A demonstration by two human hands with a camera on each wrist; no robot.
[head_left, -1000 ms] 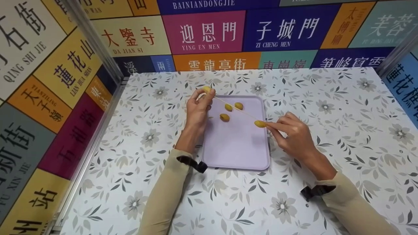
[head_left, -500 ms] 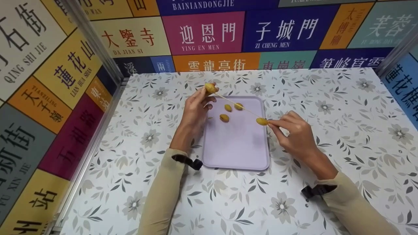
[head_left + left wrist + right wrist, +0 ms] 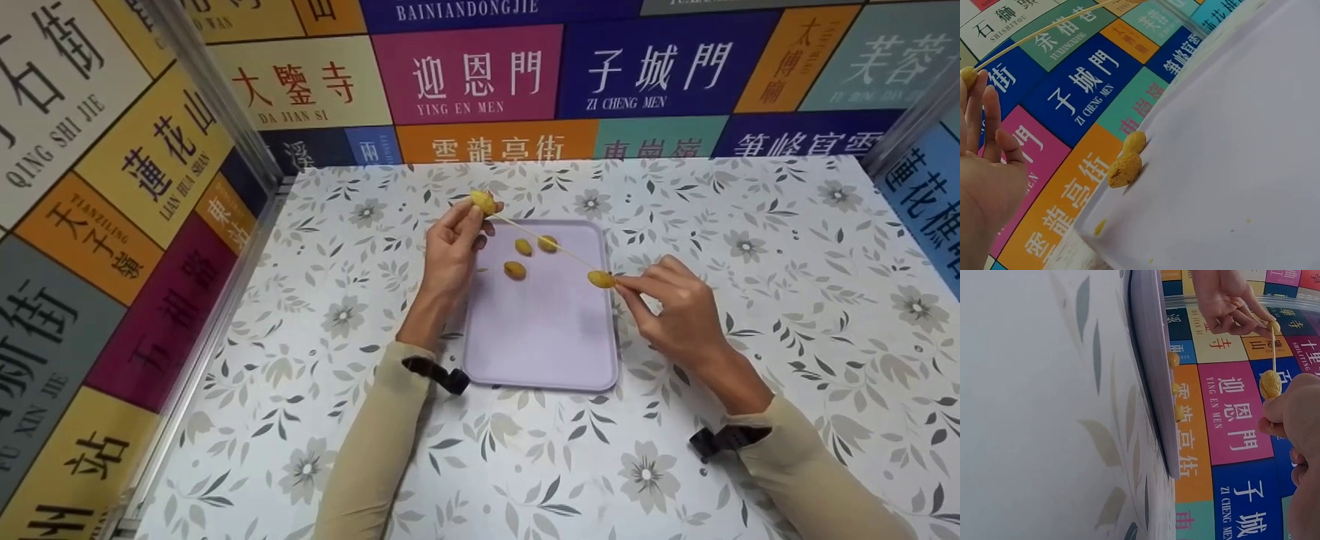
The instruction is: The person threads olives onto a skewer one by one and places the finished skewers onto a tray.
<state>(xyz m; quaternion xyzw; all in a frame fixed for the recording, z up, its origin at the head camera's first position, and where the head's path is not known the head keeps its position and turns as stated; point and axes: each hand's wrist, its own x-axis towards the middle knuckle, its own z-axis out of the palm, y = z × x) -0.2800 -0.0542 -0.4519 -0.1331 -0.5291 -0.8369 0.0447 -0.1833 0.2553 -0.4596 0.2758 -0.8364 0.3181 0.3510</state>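
A thin wooden skewer [image 3: 544, 244] slants over a lilac tray [image 3: 540, 337]. One wrinkled yellow-green oval fruit [image 3: 601, 279] is threaded near its right end. Just beyond that fruit, my right hand [image 3: 679, 307] pinches the skewer's end between thumb and forefinger. At the other end, my left hand [image 3: 452, 244] pinches a second yellow fruit [image 3: 482, 202] with its fingertips, where the skewer meets it; how deep the tip goes in is hidden. In the right wrist view, both the threaded fruit [image 3: 1270, 385] and the left hand's fruit [image 3: 1274, 327] line up along the skewer.
Three loose fruits [image 3: 514, 270] lie in the upper part of the tray. A small yellow scrap [image 3: 1100, 227] sits near the tray's edge. The table [image 3: 787, 322] has a floral cover, and panels with printed signs [image 3: 469, 75] stand behind and at the sides.
The left hand has shifted its grip, and its fruit now shows more fully above the fingertips. The right hand rose slightly with the skewer and has since stayed nearly still.
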